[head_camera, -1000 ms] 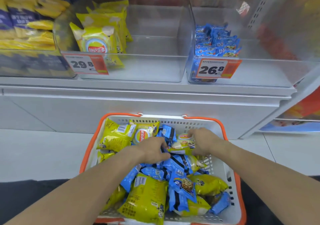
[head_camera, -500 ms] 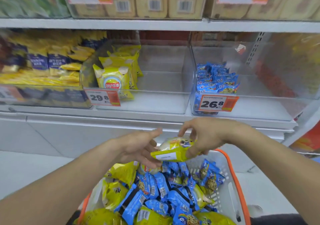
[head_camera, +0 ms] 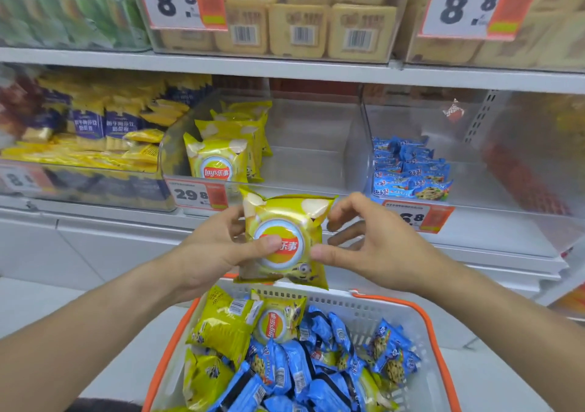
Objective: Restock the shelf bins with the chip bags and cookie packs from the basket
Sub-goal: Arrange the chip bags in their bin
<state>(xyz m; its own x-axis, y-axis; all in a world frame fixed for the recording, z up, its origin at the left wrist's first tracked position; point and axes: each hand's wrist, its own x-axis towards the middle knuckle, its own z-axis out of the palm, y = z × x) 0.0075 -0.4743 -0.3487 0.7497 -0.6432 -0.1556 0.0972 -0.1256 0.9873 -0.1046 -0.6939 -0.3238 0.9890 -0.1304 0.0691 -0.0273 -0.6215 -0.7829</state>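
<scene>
I hold a yellow chip bag [head_camera: 285,210] upright in front of the shelf, above the basket [head_camera: 392,301]. My left hand [head_camera: 209,250] grips its left side with the thumb across the logo. My right hand [head_camera: 380,253] pinches its right edge. The white basket with an orange rim holds several yellow chip bags [head_camera: 221,329] and several blue cookie packs [head_camera: 294,370]. Behind the held bag, a clear chip bin [head_camera: 310,145] has a few chip bags [head_camera: 218,161] at its left. To its right, a clear cookie bin [head_camera: 506,177] has blue cookie packs [head_camera: 408,171] at its left.
Price tags hang on the bin fronts: one reads 29.8 [head_camera: 196,194], and my right hand partly hides the other [head_camera: 424,218]. A bin of yellow and purple packs [head_camera: 95,136] stands at the left. The upper shelf [head_camera: 285,66] carries tan boxes [head_camera: 300,28].
Both hands lifted the chip bag out of the basket and turned it upright, face toward me, at the height of the chip bin's front. My view tilted up toward the shelves.
</scene>
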